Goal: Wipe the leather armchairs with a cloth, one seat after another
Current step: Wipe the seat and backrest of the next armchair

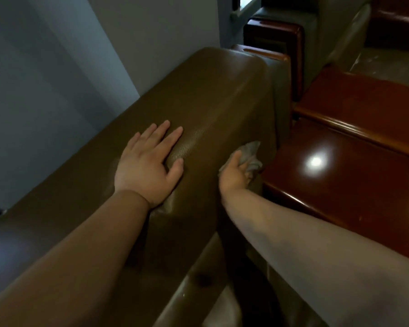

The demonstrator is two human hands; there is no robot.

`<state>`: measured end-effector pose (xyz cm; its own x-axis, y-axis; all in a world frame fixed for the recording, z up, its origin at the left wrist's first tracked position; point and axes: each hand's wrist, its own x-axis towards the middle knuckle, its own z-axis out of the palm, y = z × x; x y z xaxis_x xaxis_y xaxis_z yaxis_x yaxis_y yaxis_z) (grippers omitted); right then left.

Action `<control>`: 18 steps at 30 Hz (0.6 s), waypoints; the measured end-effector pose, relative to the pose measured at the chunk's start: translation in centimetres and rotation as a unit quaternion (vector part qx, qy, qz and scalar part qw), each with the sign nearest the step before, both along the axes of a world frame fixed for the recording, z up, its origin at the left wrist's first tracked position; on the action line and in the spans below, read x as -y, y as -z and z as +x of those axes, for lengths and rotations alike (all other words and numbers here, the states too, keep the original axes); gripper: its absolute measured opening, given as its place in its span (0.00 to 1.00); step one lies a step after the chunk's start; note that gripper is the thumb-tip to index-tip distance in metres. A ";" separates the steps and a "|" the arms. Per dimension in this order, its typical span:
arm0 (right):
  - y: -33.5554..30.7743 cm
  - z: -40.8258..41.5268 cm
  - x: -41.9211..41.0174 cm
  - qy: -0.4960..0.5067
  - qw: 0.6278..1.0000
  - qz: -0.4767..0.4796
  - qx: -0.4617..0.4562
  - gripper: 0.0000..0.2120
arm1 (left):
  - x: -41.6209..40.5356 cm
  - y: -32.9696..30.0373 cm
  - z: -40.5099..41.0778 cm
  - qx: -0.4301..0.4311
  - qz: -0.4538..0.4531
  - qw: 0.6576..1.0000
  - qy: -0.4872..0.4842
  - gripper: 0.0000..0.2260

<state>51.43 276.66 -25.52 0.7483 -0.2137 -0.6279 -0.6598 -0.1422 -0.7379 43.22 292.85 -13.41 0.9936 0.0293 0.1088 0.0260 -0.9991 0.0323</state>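
Right hand around cloth

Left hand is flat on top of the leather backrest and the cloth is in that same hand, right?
Not quite. The left hand lies flat on the leather backrest, but the cloth is in the right hand, against the backrest's side, as the head view shows.

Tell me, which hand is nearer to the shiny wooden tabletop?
Right. The right hand, gripping the cloth, works beside the tabletop; the left hand rests flat on the leather armchair.

Grey wall, glossy wooden tables, reflected light glare
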 end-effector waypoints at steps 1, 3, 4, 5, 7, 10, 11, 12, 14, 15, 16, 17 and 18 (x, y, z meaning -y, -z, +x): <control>-0.1 -2.5 -0.9 -0.026 0.999 -0.016 -0.008 0.34 | 0.4 -0.3 0.1 -0.019 0.008 1.000 -0.006 0.30; -0.6 -8.2 -2.9 -0.105 0.994 -0.006 -0.029 0.35 | 1.1 -1.4 -0.4 -0.058 0.008 0.998 -0.024 0.30; -0.8 -10.3 -3.6 -0.146 0.988 -0.009 -0.042 0.36 | 1.2 -1.8 -1.3 -0.078 0.002 0.996 -0.034 0.31; -0.7 -11.0 -3.8 -0.168 0.984 -0.019 -0.048 0.37 | 1.2 -2.0 -2.8 -0.100 0.011 0.994 -0.038 0.32; -0.1 -9.1 -3.1 -0.161 0.985 -0.025 -0.050 0.39 | 0.7 -1.7 -6.3 -0.111 0.077 0.991 -0.026 0.34; 2.1 -3.8 -0.8 -0.077 0.997 -0.021 -0.024 0.39 | -0.2 -0.2 -8.2 -0.061 0.120 0.991 -0.023 0.34; 2.9 -2.6 -0.1 -0.039 0.999 -0.004 -0.029 0.38 | -0.4 0.3 -8.1 -0.046 0.118 0.992 -0.024 0.34; 3.5 -1.7 0.4 -0.008 0.999 0.005 -0.040 0.37 | -0.4 0.7 -7.9 -0.032 0.113 0.993 -0.022 0.34; 3.8 -1.6 0.6 0.002 0.998 0.000 -0.057 0.36 | -0.4 1.2 -7.6 -0.004 0.108 0.994 -0.007 0.34; 3.7 -2.5 0.2 -0.021 0.998 0.002 -0.053 0.35 | -0.4 1.4 -7.7 0.004 0.108 0.994 -0.003 0.34; 3.4 -3.9 -0.5 -0.051 0.998 0.011 -0.045 0.35 | -0.4 1.5 -7.8 0.013 0.105 0.994 -0.004 0.34; 3.2 -5.9 -1.2 -0.090 0.995 0.018 -0.031 0.34 | -0.4 1.5 -7.8 0.020 0.105 0.994 -0.006 0.34; 2.8 -8.1 -1.6 -0.136 0.990 0.016 -0.021 0.35 | -0.3 1.5 -7.7 0.025 0.109 0.994 -0.009 0.34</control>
